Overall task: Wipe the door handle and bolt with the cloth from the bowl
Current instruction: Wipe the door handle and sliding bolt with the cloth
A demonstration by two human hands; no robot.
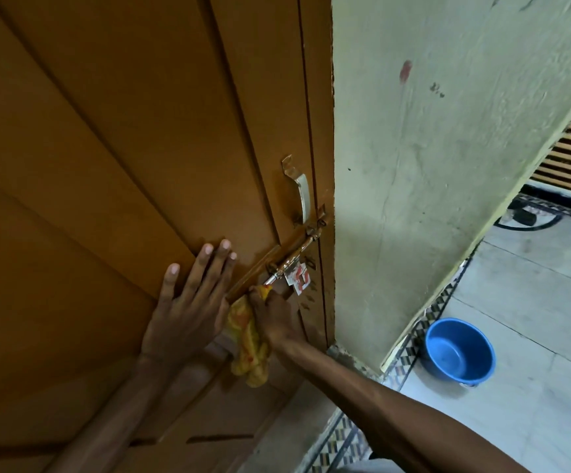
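Note:
A curved metal door handle (300, 189) is fixed near the right edge of the brown wooden door (113, 172). Below it runs a metal sliding bolt (292, 256) with a small red-and-white tag hanging from it. My right hand (273, 317) is shut on a yellow cloth (248, 343) and presses it against the lower left end of the bolt; most of the cloth hangs down below the hand. My left hand (188, 302) lies flat on the door with fingers spread, just left of the bolt. The blue bowl (459, 351) stands on the floor to the right.
A pale green wall (431, 165) juts out right of the door. Beyond it lie a light tiled floor (533, 404) with a patterned border, a black cable and a slatted panel at the far right.

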